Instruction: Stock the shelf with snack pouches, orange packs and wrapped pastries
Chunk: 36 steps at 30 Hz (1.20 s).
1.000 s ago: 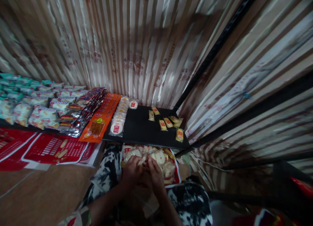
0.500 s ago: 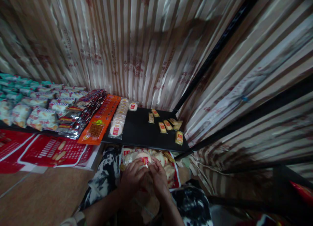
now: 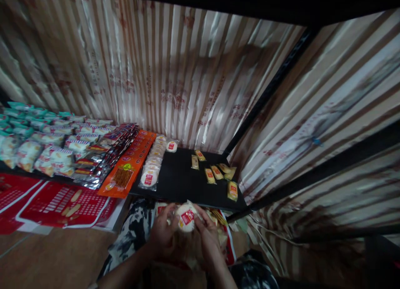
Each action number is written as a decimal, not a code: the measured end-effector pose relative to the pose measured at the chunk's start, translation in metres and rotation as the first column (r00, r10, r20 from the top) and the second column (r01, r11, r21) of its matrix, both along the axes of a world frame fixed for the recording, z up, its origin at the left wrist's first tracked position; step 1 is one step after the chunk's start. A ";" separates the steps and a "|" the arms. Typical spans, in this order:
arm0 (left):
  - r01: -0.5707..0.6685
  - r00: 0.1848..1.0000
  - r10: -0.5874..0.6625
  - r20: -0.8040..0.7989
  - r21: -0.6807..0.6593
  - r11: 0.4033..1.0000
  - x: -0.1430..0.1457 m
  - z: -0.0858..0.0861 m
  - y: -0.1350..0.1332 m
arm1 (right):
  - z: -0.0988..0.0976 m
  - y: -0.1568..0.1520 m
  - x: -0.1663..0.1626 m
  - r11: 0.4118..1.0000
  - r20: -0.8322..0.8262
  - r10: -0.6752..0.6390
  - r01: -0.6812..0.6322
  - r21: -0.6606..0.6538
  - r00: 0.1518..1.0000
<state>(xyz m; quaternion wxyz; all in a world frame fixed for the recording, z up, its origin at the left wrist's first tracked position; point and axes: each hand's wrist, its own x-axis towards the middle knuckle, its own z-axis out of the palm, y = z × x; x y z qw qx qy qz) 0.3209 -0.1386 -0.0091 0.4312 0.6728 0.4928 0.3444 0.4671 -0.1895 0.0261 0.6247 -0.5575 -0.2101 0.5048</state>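
Observation:
A round white rice cracker [image 3: 186, 217] in a clear wrapper with a red label is held up between my two hands. My left hand [image 3: 163, 229] has its fingers closed on the cracker's left side. On the other side, my right hand [image 3: 206, 227] pinches the right edge of the wrapper. Below them an open red-edged bag [image 3: 230, 243] of wrapped snacks sits between my knees, largely hidden by my hands. Just beyond, on the black shelf [image 3: 175, 184], stands a row of similar rice crackers [image 3: 150, 174], with a single cracker [image 3: 171, 146] behind it.
Several small yellow-wrapped snacks [image 3: 210, 176] lie scattered on the shelf's right part. To the left are an orange packet [image 3: 123, 172], silver-and-red packets [image 3: 109, 151] and white puffy packets [image 3: 59, 159]. A black metal post [image 3: 268, 89] rises at the right, before striped sheeting [image 3: 175, 72].
My hands have lifted the rice cracker up out of the bag's contents, and its label now faces me. The view has tilted up slightly, so the shelf appears lower.

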 end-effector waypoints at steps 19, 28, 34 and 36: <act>-0.026 0.853 0.304 0.425 -0.548 0.836 0.022 0.018 0.022 | 0.002 0.033 -0.020 0.984 -0.150 -0.176 0.172 -0.039 0.973; -0.090 0.863 0.326 0.385 -0.519 0.850 0.025 0.009 0.037 | -0.007 0.043 -0.015 0.987 -0.106 -0.146 0.138 -0.082 0.984; -0.096 0.853 0.333 0.403 -0.505 0.858 0.026 0.016 0.050 | -0.016 0.052 -0.005 0.990 -0.028 -0.112 0.109 -0.090 0.993; -0.041 0.835 0.303 0.459 -0.497 0.867 0.025 0.023 0.057 | -0.019 0.057 0.001 0.991 0.012 -0.106 0.107 -0.083 0.994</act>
